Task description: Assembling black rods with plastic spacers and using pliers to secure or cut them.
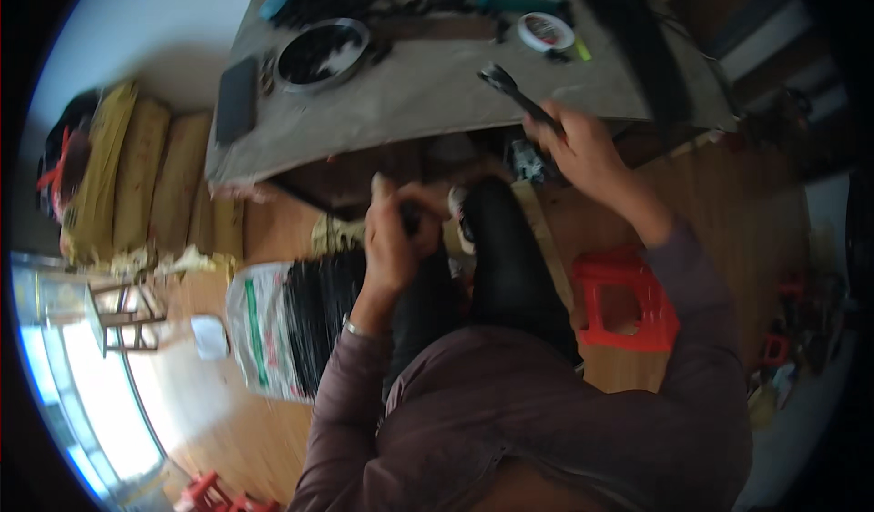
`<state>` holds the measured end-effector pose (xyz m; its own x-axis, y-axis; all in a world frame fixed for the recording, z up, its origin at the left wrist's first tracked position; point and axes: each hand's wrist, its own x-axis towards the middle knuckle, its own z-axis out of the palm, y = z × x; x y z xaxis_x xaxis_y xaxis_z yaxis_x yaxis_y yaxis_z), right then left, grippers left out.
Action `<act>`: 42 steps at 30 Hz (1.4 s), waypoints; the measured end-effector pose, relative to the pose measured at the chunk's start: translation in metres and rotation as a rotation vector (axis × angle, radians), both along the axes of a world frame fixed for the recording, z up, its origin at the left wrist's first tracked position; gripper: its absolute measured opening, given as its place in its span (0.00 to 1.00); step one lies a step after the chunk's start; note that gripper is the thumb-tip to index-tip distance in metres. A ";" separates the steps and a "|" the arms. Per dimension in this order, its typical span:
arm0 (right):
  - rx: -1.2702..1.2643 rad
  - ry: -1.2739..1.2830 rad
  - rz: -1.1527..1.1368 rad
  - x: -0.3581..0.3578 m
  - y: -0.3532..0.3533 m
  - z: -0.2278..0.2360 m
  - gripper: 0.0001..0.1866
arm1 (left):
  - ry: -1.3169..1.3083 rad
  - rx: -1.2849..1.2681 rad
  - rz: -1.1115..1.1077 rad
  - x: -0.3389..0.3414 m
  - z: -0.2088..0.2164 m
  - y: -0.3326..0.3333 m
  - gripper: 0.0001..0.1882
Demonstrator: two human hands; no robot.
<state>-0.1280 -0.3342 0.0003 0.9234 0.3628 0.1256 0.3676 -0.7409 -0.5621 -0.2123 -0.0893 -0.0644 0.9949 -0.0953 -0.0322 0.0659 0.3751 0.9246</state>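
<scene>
Okay, head view: hands were apart, right hand clamped on a dark tool over the table, left hand wrapped round a blurry dark piece. Looked like mid-handling; the next move probably called for steady grips. Table edge ran just ahead, bare top beyond, red stool behind the right.

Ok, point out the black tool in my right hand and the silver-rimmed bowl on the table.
Black tool (516, 95), head view: on its shaft.
Silver-rimmed bowl (319, 88), head view: on its near rim.
</scene>
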 end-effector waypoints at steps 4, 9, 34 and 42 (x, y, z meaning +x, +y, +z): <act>-0.244 -0.270 -0.294 0.104 -0.043 -0.004 0.14 | -0.018 0.069 0.025 -0.001 0.004 -0.012 0.39; -0.361 -0.218 -0.358 0.165 -0.055 -0.004 0.16 | -0.021 0.018 -0.003 0.002 0.008 -0.011 0.39; 0.383 0.260 -0.265 0.186 -0.050 0.011 0.12 | 0.007 -0.048 0.054 0.003 0.007 -0.007 0.38; 1.152 0.921 0.120 0.053 0.043 -0.014 0.06 | -0.129 -0.075 0.169 -0.006 0.005 -0.004 0.39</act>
